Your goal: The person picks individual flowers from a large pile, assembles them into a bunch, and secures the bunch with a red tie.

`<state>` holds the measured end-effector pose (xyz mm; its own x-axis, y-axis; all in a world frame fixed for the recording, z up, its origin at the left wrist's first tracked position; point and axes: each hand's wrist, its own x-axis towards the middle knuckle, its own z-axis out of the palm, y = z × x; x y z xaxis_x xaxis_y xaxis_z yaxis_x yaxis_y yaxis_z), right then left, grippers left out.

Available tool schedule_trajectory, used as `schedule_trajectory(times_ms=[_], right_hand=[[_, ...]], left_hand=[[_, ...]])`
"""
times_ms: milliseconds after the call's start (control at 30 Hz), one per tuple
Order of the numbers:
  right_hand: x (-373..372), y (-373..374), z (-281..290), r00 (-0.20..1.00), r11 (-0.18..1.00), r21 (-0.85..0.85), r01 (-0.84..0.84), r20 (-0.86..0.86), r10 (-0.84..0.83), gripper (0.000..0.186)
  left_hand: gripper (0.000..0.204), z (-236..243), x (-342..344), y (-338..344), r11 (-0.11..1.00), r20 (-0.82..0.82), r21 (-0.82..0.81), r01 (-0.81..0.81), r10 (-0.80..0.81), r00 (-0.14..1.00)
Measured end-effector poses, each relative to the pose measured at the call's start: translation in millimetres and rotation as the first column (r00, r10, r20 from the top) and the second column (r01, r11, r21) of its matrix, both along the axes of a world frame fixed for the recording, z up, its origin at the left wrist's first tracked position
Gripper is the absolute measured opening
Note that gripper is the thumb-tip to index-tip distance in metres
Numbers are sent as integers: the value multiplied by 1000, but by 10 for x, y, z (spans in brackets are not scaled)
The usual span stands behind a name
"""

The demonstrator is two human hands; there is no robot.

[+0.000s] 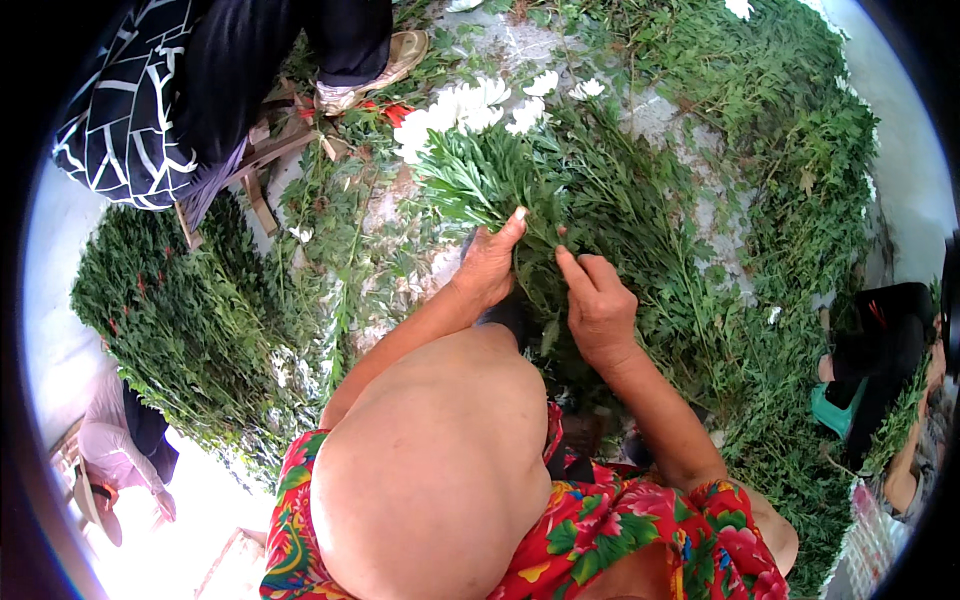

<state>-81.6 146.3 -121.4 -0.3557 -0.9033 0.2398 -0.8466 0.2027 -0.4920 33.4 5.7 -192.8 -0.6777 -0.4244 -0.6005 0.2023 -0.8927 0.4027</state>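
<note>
A bunch of white chrysanthemums [455,120] with leafy green stems lies across the grasp of my left hand [490,265], its flower heads pointing up and away to the left. The left fingers are wrapped round the stems, and the thumb presses on top of the leaves. Just right of the bunch is my right hand [603,305], its fingers curled in. Its index finger and thumb come close to the lower stems. Whatever may be pinched between them is too small to make out.
Cut green stems [650,215] cover much of the grey floor. A large leafy heap [180,310] stands at the left, another [800,180] along the right wall. A person in dark trousers [345,40] is by a wooden stool [265,160]. Other people are at lower left and far right.
</note>
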Motion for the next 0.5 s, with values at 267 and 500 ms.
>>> schedule_trajectory(times_ms=[267, 500], right_hand=[[-895, -129, -364, 969, 998, 9, 60, 240, -60, 23], [-1494, -111, -814, 935, 928, 133, 348, -123, -333, 32]], left_hand=[[38, -240, 213, -84, 992, -20, 127, 3, -1, 1000], [40, -289, 228, -101, 980, -16, 197, -2, 5, 1000]])
